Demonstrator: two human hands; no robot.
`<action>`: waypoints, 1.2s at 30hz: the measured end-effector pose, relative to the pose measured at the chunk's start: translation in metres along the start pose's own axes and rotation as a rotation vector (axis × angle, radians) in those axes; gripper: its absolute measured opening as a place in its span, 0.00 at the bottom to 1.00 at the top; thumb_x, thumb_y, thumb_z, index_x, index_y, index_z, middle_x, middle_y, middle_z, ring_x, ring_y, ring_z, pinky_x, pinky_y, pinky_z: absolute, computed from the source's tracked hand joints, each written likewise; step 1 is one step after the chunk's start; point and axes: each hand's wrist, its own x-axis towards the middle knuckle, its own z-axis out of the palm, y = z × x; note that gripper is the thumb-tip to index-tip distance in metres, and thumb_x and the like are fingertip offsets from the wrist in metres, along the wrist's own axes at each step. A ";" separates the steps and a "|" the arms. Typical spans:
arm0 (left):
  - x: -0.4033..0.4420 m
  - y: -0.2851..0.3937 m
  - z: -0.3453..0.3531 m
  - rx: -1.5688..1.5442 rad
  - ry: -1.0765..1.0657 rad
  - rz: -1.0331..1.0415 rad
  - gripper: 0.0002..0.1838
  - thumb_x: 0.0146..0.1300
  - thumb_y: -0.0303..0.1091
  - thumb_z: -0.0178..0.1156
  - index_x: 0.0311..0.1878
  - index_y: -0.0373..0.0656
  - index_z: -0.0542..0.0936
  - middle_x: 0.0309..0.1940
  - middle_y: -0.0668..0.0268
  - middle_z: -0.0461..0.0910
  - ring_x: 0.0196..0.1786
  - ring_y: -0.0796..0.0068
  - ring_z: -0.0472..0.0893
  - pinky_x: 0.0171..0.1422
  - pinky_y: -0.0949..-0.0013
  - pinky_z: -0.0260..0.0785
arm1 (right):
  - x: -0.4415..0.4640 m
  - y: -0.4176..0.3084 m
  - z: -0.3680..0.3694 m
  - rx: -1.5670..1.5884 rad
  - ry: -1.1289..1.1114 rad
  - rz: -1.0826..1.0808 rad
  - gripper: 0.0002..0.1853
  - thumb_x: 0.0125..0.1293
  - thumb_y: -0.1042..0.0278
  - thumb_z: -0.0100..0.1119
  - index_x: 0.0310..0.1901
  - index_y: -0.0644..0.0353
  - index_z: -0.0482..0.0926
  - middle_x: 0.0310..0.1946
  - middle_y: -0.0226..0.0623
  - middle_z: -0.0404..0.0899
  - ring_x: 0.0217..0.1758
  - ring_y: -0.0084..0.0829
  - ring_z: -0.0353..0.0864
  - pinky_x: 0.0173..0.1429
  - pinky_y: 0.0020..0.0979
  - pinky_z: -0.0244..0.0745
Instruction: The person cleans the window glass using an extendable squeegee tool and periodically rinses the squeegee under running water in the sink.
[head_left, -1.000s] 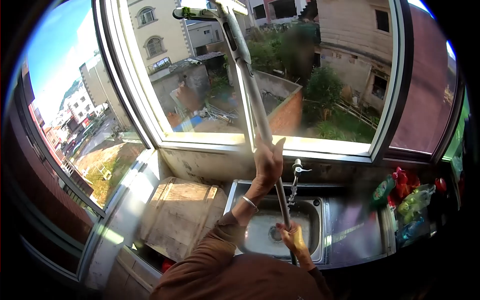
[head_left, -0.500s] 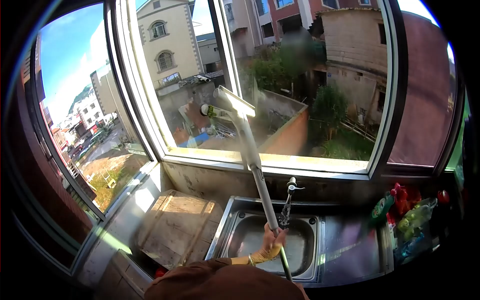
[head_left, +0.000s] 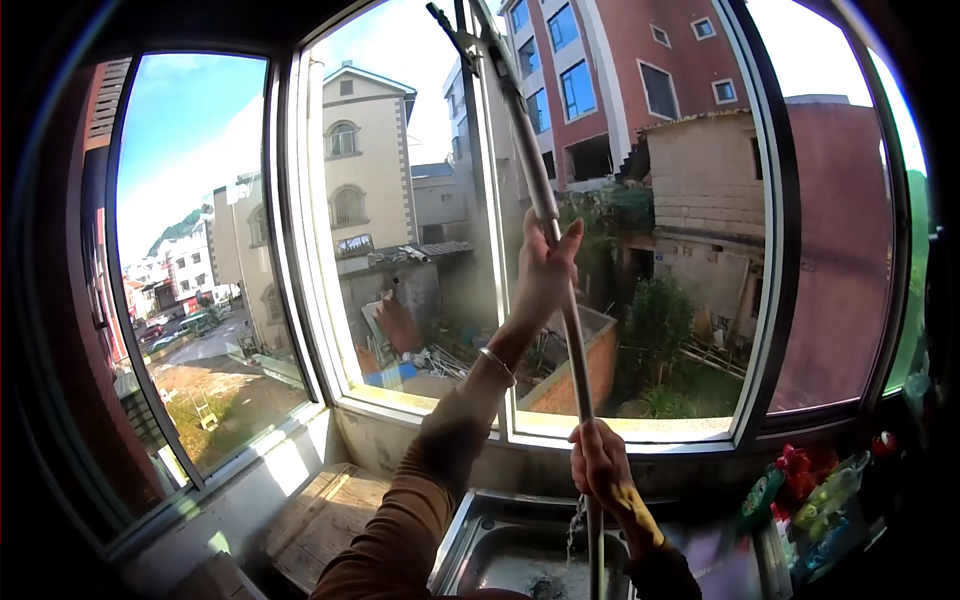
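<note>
A long pale pole (head_left: 577, 352) runs nearly upright in front of the window, its dark, forked upper part (head_left: 478, 45) near the top of the view. My left hand (head_left: 547, 262), with a bracelet at its wrist, is raised and wraps round the pole at mid height. Lower down, my right hand (head_left: 600, 458) is closed round the same pole, above the sink. The tool's head at the upper end is partly cut off by the frame. Water (head_left: 577, 525) runs down into the steel sink (head_left: 480, 520); the tap is hidden behind my right hand.
White window frames (head_left: 640, 432) stand ahead, with buildings (head_left: 370, 150) outside. Wooden boards (head_left: 325, 515) lie left of the sink. Right of it are a green bottle (head_left: 762, 492), red plastic bags (head_left: 800, 470) and a pale green bag (head_left: 835, 495).
The view has tilted up. The pole's head has risen from the lower window to the top. My left hand has moved up the pole, and my right hand now shows fully.
</note>
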 end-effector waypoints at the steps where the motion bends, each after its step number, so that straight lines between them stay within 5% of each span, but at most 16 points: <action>1: 0.020 0.013 0.004 0.043 0.037 0.158 0.26 0.68 0.49 0.59 0.54 0.41 0.62 0.24 0.71 0.66 0.18 0.83 0.68 0.20 0.77 0.61 | 0.029 -0.022 0.002 0.008 -0.045 -0.060 0.23 0.76 0.45 0.41 0.36 0.59 0.69 0.14 0.24 0.61 0.11 0.16 0.59 0.12 0.22 0.53; 4: 0.077 0.020 0.007 0.242 0.048 0.310 0.28 0.69 0.37 0.57 0.64 0.44 0.53 0.29 0.66 0.70 0.17 0.80 0.69 0.17 0.75 0.62 | 0.102 -0.110 0.022 0.012 -0.083 -0.186 0.25 0.75 0.41 0.41 0.31 0.57 0.67 0.11 0.23 0.57 0.07 0.16 0.56 0.10 0.24 0.50; 7: 0.118 0.055 0.008 0.287 0.151 0.379 0.27 0.69 0.32 0.55 0.63 0.44 0.51 0.27 0.60 0.72 0.13 0.76 0.70 0.12 0.72 0.62 | 0.161 -0.186 0.045 -0.053 -0.068 -0.218 0.29 0.69 0.31 0.45 0.29 0.54 0.66 0.11 0.22 0.56 0.07 0.19 0.55 0.10 0.27 0.50; 9: 0.127 0.109 -0.004 0.088 0.028 0.252 0.24 0.70 0.33 0.55 0.60 0.43 0.53 0.29 0.55 0.73 0.13 0.73 0.72 0.12 0.70 0.63 | 0.186 -0.220 0.063 -0.080 -0.033 -0.227 0.29 0.67 0.30 0.46 0.29 0.52 0.66 0.11 0.20 0.57 0.07 0.17 0.56 0.12 0.25 0.50; 13: 0.183 0.137 -0.024 0.114 -0.026 0.344 0.21 0.68 0.33 0.58 0.52 0.40 0.57 0.30 0.55 0.71 0.14 0.70 0.73 0.13 0.67 0.66 | 0.222 -0.257 0.086 -0.162 0.033 -0.341 0.31 0.64 0.26 0.47 0.30 0.51 0.66 0.13 0.20 0.59 0.10 0.17 0.59 0.14 0.25 0.55; 22: 0.223 0.099 -0.040 0.100 -0.033 0.272 0.19 0.68 0.38 0.60 0.49 0.42 0.60 0.22 0.65 0.69 0.14 0.78 0.70 0.14 0.72 0.65 | 0.263 -0.247 0.090 -0.226 0.109 -0.273 0.32 0.65 0.25 0.43 0.28 0.51 0.63 0.12 0.21 0.56 0.11 0.18 0.56 0.17 0.28 0.57; 27: 0.224 0.074 -0.037 0.167 0.080 0.210 0.19 0.68 0.32 0.58 0.52 0.43 0.58 0.31 0.57 0.75 0.14 0.71 0.71 0.11 0.68 0.64 | 0.256 -0.232 0.084 -0.222 0.004 -0.205 0.31 0.65 0.26 0.44 0.29 0.50 0.63 0.13 0.20 0.57 0.11 0.17 0.56 0.17 0.28 0.58; 28: 0.224 0.066 -0.036 0.220 0.068 0.186 0.40 0.69 0.34 0.57 0.75 0.47 0.43 0.37 0.48 0.79 0.20 0.59 0.80 0.16 0.62 0.73 | 0.252 -0.226 0.081 -0.221 0.006 -0.187 0.30 0.66 0.26 0.44 0.29 0.50 0.63 0.13 0.20 0.57 0.11 0.17 0.57 0.17 0.28 0.58; 34: 0.169 -0.009 -0.001 0.235 0.128 0.210 0.44 0.70 0.36 0.54 0.76 0.45 0.34 0.36 0.46 0.80 0.26 0.58 0.82 0.19 0.61 0.71 | 0.208 -0.170 0.034 -0.248 0.030 -0.038 0.30 0.66 0.27 0.45 0.27 0.49 0.63 0.12 0.20 0.56 0.10 0.17 0.55 0.16 0.27 0.56; 35: 0.131 -0.002 0.006 0.060 0.079 0.179 0.43 0.70 0.32 0.54 0.75 0.47 0.34 0.36 0.49 0.77 0.13 0.70 0.71 0.11 0.66 0.65 | 0.194 -0.158 0.026 -0.254 0.048 -0.014 0.30 0.65 0.26 0.45 0.27 0.48 0.62 0.12 0.20 0.55 0.09 0.17 0.54 0.15 0.27 0.55; 36: 0.097 0.004 0.011 0.060 0.054 0.112 0.43 0.70 0.32 0.54 0.75 0.45 0.33 0.31 0.52 0.77 0.13 0.71 0.71 0.12 0.67 0.66 | 0.180 -0.146 0.016 -0.262 0.065 0.008 0.30 0.65 0.26 0.46 0.26 0.48 0.62 0.12 0.20 0.54 0.09 0.17 0.53 0.14 0.26 0.53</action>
